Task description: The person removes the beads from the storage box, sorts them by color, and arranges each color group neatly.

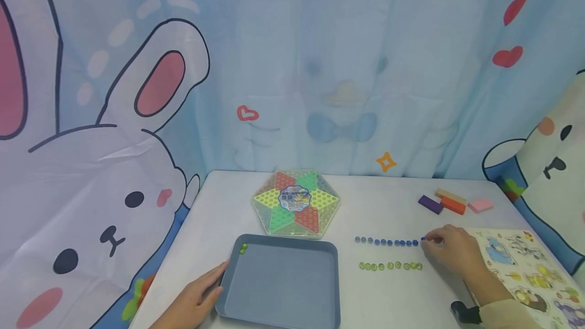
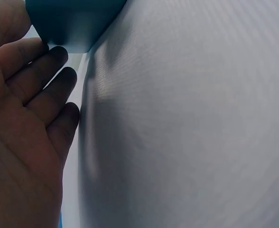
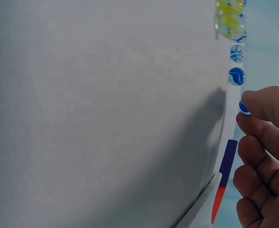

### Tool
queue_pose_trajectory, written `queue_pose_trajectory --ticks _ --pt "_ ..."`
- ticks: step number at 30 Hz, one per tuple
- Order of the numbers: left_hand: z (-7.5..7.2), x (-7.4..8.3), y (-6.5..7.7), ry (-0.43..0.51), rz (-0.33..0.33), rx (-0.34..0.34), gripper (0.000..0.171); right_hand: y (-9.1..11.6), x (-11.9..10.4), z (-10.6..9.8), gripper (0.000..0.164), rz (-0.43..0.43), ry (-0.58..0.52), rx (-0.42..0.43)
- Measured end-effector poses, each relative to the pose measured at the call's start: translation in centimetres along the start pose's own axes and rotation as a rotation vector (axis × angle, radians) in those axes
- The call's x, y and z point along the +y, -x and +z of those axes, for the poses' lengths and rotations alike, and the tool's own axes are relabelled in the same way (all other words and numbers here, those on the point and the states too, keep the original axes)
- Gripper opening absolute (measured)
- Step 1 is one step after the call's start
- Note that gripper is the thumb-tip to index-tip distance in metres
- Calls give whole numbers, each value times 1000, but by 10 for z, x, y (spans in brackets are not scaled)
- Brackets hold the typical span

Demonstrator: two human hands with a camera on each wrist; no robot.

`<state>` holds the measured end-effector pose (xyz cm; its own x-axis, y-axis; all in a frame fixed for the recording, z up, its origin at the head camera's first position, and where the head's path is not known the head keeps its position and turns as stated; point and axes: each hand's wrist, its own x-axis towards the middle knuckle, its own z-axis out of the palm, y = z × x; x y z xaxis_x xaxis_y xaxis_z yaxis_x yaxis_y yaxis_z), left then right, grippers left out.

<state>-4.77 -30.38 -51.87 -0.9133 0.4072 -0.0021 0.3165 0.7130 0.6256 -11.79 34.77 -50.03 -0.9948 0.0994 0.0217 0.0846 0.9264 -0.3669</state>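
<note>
A blue marble (image 3: pixel 245 107) is pinched between the thumb and index fingertip of my right hand (image 1: pixel 457 249), at the right end of a row of blue marbles (image 1: pixel 390 242). Nearer to me runs a second row of yellow-green marbles (image 1: pixel 381 267). My left hand (image 1: pixel 196 296) rests against the left edge of the grey-blue tray (image 1: pixel 283 283), fingers extended. In the left wrist view its fingers lie alongside the tray's outer wall (image 2: pixel 75 23). A few yellow-green marbles (image 1: pixel 243 249) sit in the tray's far left corner.
A hexagonal game board (image 1: pixel 279 212) with coloured star points lies behind the tray. Purple (image 1: pixel 430 204), orange (image 1: pixel 453 205), tan and pink blocks lie at the back right. Under my right forearm is a sheet of cartoon pictures (image 1: pixel 516 253). A printed curtain (image 1: pixel 283 65) hangs behind the table.
</note>
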Motion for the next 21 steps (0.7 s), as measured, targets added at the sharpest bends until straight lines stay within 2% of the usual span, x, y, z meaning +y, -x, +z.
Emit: queue_pose_trajectory --ticks 10,16,18,21 --pt "-1 2 1 -1 -12 -2 58 -2 2 7 27 -25 35 -10" --pt "0 3 0 -15 14 20 56 -2 -2 -4 40 30 18 -61" --pt "0 3 0 -16 21 24 56 -1 -5 -9 41 21 18 -40" --pt "-1 3 0 -21 20 25 56 3 -17 -16 35 -57 27 39"
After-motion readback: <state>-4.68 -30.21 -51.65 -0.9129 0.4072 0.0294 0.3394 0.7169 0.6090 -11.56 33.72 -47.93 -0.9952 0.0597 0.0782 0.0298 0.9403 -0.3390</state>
